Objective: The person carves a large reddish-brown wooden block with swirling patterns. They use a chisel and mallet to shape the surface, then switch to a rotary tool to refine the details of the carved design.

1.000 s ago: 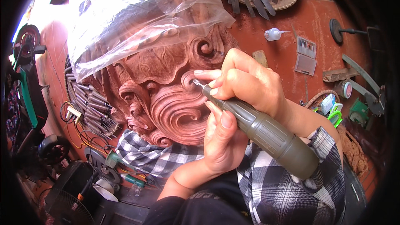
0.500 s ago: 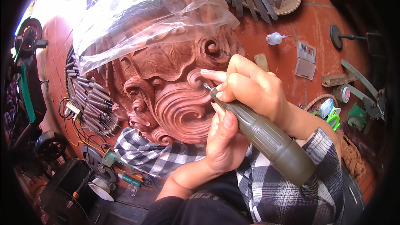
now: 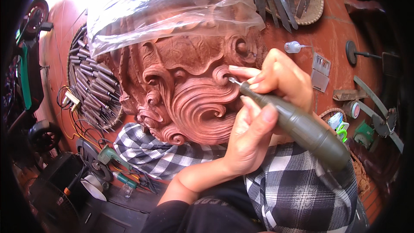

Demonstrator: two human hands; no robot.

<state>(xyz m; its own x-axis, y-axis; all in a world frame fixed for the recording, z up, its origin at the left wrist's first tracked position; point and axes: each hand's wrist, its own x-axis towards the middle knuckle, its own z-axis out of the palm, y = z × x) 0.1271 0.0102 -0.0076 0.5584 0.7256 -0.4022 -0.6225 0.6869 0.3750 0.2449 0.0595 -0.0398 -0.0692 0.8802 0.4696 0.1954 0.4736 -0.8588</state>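
Observation:
My right hand (image 3: 286,80) grips the front of a dark green rotary carving tool (image 3: 308,131), its forefinger stretched toward the work. The tool's thin metal bit (image 3: 233,80) meets a small scroll on a reddish-brown wood carving (image 3: 194,99) of swirling ridges and curls. Below, my left hand (image 3: 250,140) is closed at the tool's front part, thumb laid against its body and fingertips near the wood. Clear plastic sheeting (image 3: 172,17) covers the carving's far part. A black-and-white checked cloth (image 3: 151,151) lies along its near edge.
A basket of wooden-handled chisels (image 3: 92,86) stands left of the carving, with cables and a green power tool (image 3: 114,157) nearer me. Flat blades (image 3: 280,6) lie on a round woven tray at far right. A small bottle (image 3: 293,47) and a bit case (image 3: 320,71) are on the red floor.
The whole view has shifted, so carving and hands appear farther right. The tool lies at a slightly flatter angle, and my left thumb sits higher on its body. The bit remains at the same scroll.

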